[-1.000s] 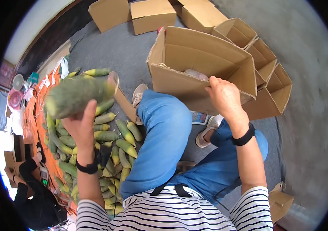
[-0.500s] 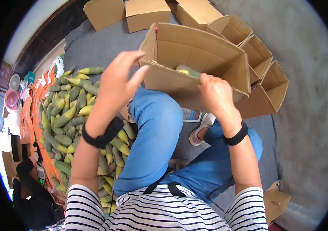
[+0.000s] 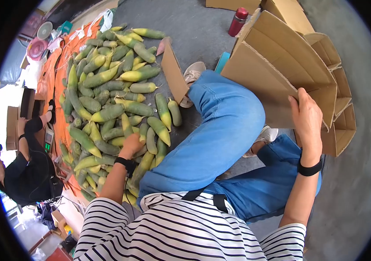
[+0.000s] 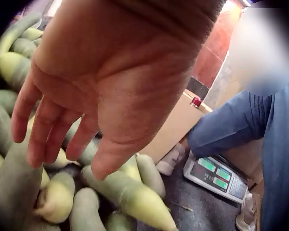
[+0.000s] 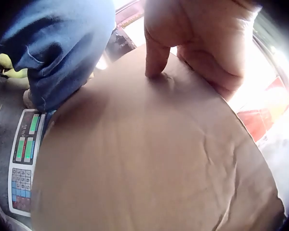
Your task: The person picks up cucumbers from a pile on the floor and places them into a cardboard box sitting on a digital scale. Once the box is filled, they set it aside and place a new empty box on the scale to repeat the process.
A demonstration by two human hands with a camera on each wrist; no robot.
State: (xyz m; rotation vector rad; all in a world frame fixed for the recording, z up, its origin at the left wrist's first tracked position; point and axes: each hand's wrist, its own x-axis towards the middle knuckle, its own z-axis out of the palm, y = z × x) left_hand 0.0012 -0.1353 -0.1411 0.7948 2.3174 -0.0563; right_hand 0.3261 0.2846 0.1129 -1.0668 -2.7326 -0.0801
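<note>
Green-and-yellow radishes (image 3: 102,114) lie heaped on an orange sheet left of the knee. My left hand (image 3: 132,144) is low over the near side of that heap. In the left wrist view the same hand (image 4: 106,77) has its fingers extended down over the radishes (image 4: 139,202), and no radish is gripped. My right hand (image 3: 308,119) holds the near rim of a large cardboard box (image 3: 259,82). Thumb on the outer wall, the right hand (image 5: 202,43) grips the box edge in the right wrist view. The box's near wall hides its bottom.
Several more cardboard boxes (image 3: 344,124) stand behind and right of the large one. A red bottle (image 3: 238,21) is beyond it. A digital scale (image 4: 214,178) sits on the floor by the box. A cardboard piece (image 3: 174,71) stands by the left shoe. Another person (image 3: 31,167) is at far left.
The left hand held a radish, then was at the box rim with none in its grip; now it is down at the heap. The right hand stays on the rim. The head view has turned left.
</note>
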